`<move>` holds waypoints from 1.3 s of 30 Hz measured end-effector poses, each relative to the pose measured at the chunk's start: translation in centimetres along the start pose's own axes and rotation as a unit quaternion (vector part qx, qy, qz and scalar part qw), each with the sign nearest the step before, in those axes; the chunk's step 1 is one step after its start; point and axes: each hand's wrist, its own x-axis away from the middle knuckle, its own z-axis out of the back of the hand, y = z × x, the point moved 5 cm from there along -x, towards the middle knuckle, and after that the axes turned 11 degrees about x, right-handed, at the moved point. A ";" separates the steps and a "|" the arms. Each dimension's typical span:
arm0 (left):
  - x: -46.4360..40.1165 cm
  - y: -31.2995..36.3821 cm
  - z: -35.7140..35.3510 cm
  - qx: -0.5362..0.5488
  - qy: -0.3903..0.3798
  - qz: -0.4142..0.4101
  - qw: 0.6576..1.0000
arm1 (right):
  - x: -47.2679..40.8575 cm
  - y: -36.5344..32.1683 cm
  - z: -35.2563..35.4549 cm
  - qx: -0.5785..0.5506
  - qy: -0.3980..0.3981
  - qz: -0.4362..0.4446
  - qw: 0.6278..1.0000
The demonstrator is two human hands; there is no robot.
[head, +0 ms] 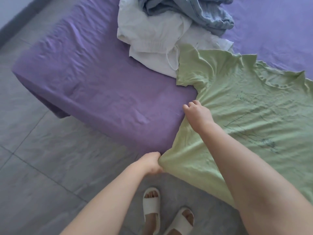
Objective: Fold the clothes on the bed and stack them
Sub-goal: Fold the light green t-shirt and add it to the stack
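I see the green T-shirt (237, 106) spread face up on the purple bed (94, 85), its lower part hanging over the near edge toward the floor (42, 167). My left hand (150, 164) has its grip clamped on a bunched corner of the hem, just off the bed's near edge. My right hand (197, 114) pinches the shirt's side seam below the sleeve, fingers curled into the cloth. Toward the far edge lies a crumpled white garment (152, 39), touching the green sleeve, with a grey-blue garment (189, 12) heaped partly on it. Bare sheet runs from the shirt out to the bed's left corner. White slippers (152, 206) stand on the tiles below.
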 end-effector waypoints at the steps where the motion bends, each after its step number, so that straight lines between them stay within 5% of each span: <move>1: 0.1 -0.4 0.1 0.003 0.017 -0.005 1.000 | 0.0 0.0 -0.2 -0.023 0.001 -0.011 1.000; 8: 0.5 -1.9 -0.1 -0.169 0.120 0.034 0.978 | -0.4 0.4 -1.1 -0.166 0.062 -0.011 0.984; 13: 2.2 2.2 0.3 -0.253 0.248 -0.098 0.930 | 2.8 -0.3 -3.0 -0.183 0.031 0.004 0.983; 17: 1.4 7.3 -1.7 -0.319 0.203 -0.237 0.895 | 8.0 4.8 -6.0 -0.194 0.028 -0.127 0.972; 20: 0.1 10.4 -4.5 -0.381 0.140 -0.237 0.882 | 13.3 8.7 -10.0 -0.135 -0.069 -0.204 0.967; 23: -0.7 12.3 -7.9 -0.419 0.098 -0.220 0.875 | 19.1 8.2 -14.0 -0.140 -0.137 -0.180 0.964; 27: -0.8 14.6 -12.1 -0.448 0.034 -0.217 0.866 | 24.5 6.4 -16.1 -0.103 -0.129 -0.039 0.986; 33: -1.6 18.7 -16.3 -0.443 0.020 -0.197 0.875 | 26.3 14.8 -18.5 -0.148 -0.151 -0.222 0.952; 39: -0.8 19.5 -20.0 -0.437 0.022 -0.126 0.890 | 30.0 14.2 -20.3 -0.149 -0.214 -0.153 0.953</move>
